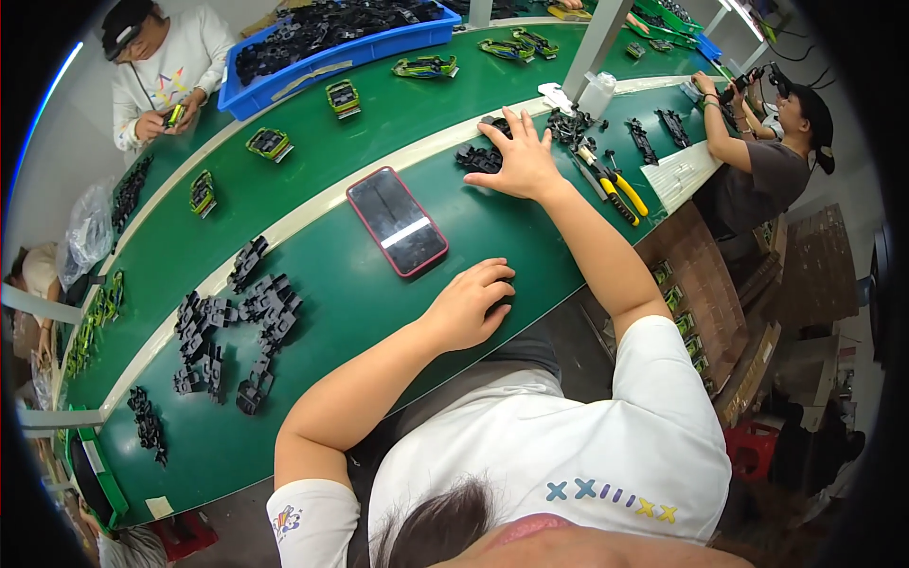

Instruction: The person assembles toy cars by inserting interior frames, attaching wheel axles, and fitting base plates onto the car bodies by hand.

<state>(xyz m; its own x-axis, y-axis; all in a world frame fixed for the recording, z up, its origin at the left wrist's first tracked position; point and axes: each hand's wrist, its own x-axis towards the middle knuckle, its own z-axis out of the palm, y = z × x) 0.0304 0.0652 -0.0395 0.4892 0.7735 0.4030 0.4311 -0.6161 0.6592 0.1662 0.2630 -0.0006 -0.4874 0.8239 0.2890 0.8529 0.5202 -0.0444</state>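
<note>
My right hand (pixel 519 163) reaches to the far middle of the green bench with its fingers spread. Beneath and beside its fingertips is a small pile of black plastic parts (pixel 478 159), partly covered by the hand. My left hand (pixel 469 305) rests near the bench's front edge, its fingers curled round a small black part (pixel 498 307) that is mostly hidden. Between the hands and a little to the left lies a phone (pixel 398 223) in a red case, screen up. A loose cluster of black plastic parts (pixel 270 308) sits farther left.
Yellow-handled pliers (pixel 625 194), black knobs (pixel 570 125) and a white bottle (pixel 597 95) stand at right. Green-and-black assemblies (pixel 270 144) lie along the belt beyond a pale strip. A blue bin (pixel 341 47) holds black parts. Co-workers (pixel 175 71) sit across and at right.
</note>
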